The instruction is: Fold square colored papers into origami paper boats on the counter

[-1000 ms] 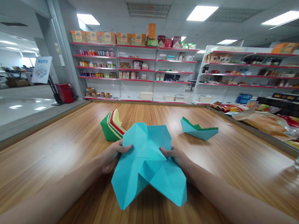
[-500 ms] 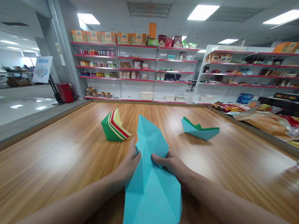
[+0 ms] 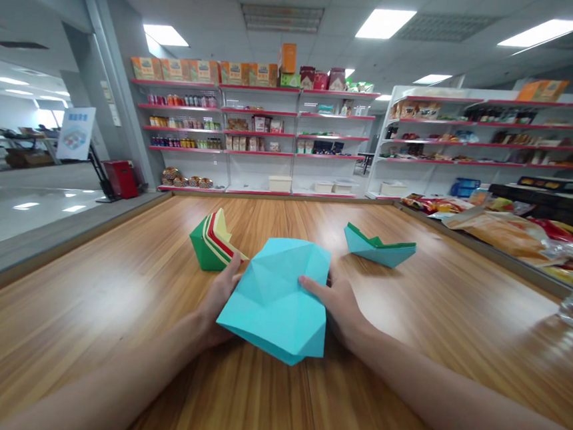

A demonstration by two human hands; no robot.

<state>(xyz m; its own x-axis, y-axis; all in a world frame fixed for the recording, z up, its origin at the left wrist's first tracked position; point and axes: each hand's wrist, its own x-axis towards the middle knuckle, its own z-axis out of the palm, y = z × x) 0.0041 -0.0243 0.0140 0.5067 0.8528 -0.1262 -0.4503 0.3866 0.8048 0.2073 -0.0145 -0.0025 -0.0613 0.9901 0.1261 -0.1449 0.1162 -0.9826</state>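
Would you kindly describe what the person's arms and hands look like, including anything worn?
The left hand and right hand are gloveless, with no watch or bracelet visible. The left forearm and right forearm are bare, with no sleeve or clear marking in view. Both hands are partly hidden, so rings cannot be ruled out.

Blue paper (image 3: 279, 301) partly hides the right hand (image 3: 342, 307).

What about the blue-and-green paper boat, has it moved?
No. The boat sits at the same spot relative to the far edge of the table.
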